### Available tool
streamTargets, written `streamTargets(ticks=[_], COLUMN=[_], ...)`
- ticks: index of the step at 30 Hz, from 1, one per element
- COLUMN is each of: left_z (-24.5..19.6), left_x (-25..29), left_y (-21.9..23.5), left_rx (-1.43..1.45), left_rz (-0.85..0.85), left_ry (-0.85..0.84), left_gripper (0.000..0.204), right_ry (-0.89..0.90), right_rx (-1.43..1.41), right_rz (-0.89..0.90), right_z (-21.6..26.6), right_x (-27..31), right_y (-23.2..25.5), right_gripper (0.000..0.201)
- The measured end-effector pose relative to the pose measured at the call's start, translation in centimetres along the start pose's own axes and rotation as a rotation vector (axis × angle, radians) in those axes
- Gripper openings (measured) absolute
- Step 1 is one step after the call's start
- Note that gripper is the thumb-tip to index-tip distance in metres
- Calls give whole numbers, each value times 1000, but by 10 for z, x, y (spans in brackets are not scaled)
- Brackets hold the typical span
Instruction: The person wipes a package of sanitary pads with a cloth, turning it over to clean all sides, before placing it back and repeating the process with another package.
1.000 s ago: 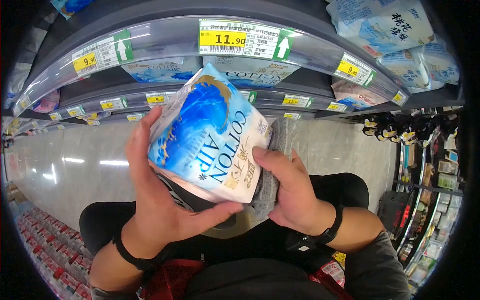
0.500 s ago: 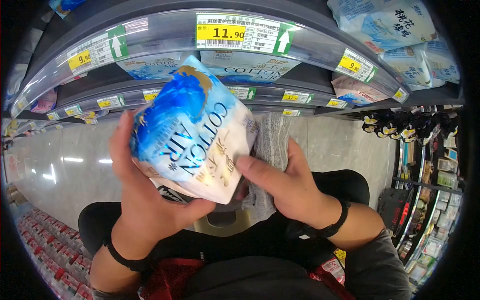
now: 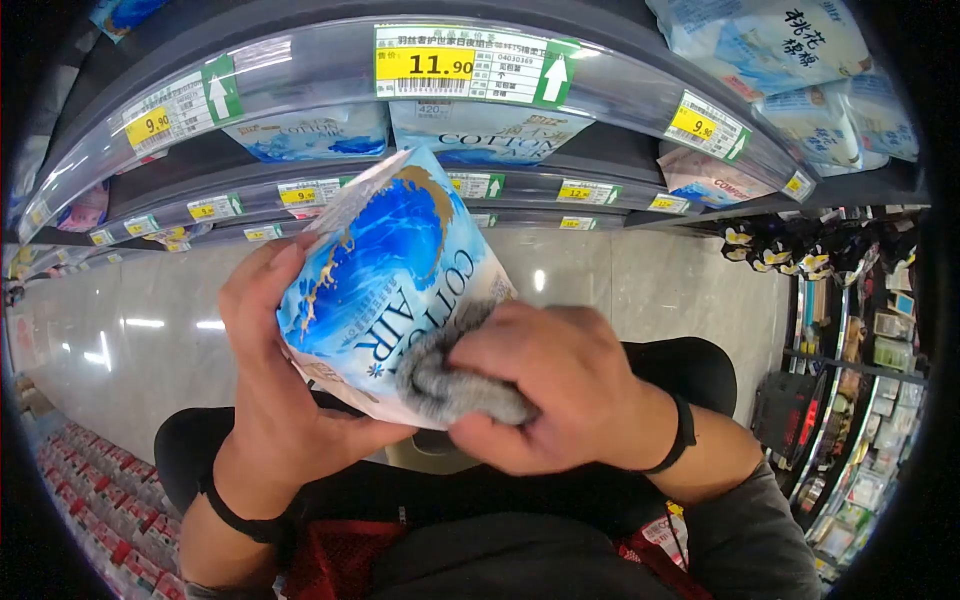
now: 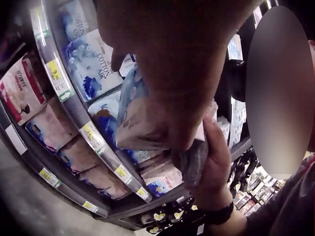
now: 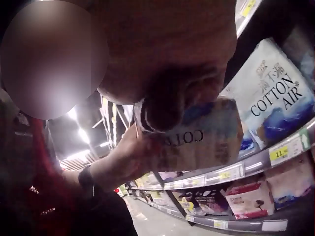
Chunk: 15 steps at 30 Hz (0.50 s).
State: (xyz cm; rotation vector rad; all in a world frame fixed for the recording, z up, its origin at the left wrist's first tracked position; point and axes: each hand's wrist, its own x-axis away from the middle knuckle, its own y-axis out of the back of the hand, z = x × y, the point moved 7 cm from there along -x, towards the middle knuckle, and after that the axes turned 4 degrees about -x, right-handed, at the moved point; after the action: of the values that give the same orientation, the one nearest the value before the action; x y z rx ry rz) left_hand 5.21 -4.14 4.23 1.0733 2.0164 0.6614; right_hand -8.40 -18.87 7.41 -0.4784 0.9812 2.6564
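Here, closest to the camera, the right hand [image 3: 545, 385] is curled around a bunched grey cloth [image 3: 450, 385] and presses it against the lower front of a blue and white pack [image 3: 375, 275] printed COTTON AIR. The left hand [image 3: 270, 390] grasps that pack from its back and underside, fingers wrapped over the edge at about 9 o'clock and the thumb under the bottom corner. The pack sits in the middle of the head view, tilted, its sealed top edge pointing to about 12 o'clock. Both wrists wear dark bands. In the left wrist view the cloth [image 4: 192, 160] shows below the pack [image 4: 140, 125], pinched in the right hand [image 4: 216, 157].

Beyond the hands, at 12 o'clock, curved shelves [image 3: 330, 175] carry more packs [image 3: 480, 130] of the same kind behind a yellow price tag [image 3: 425, 65] reading 11.90. Other tags [image 3: 705, 125] read 9.90. At 1 o'clock lie pale blue bags [image 3: 790, 45]. A glossy floor [image 3: 130, 320] stretches off at 9 o'clock.
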Motion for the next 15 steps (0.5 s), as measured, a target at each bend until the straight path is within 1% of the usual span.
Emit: streamTargets(ticks=[3,6,7,8,10,11,12,14,15], left_z=[1,-4,-1,0,1,-3,-2,0,-1], left_x=[1,-2,0,-1,-1,-2,0,0,-1], left_y=[3,5,5,6,5,8,8,7,5], left_rx=[56,54,64,82,123,13,41,92,94], left_rz=[-102,-134,-145,-161,-185,-87,-104,-155,-153], left_ry=[-59,-70,-52,-64,-81,-95,-100,-115,-69], left_gripper=[140,141,142,142,142,157,152,141,140], right_ry=[-275,-327,-287,-147,-5,24,-72,-364,-308], right_rx=[194,96,38,30,-53,63,147,143,137], right_rz=[-120,-96,-26,-1,-96,-48,-59,-170,-122], right_z=[-41,-42,-28,-15,1,-1,-16,-45,-39], right_x=[1,1,0,2,6,4,4,1,-1], right_y=[11,16,11,5,0,3,5,19,18], right_gripper=[31,27,27,26,28,30,28,26,27])
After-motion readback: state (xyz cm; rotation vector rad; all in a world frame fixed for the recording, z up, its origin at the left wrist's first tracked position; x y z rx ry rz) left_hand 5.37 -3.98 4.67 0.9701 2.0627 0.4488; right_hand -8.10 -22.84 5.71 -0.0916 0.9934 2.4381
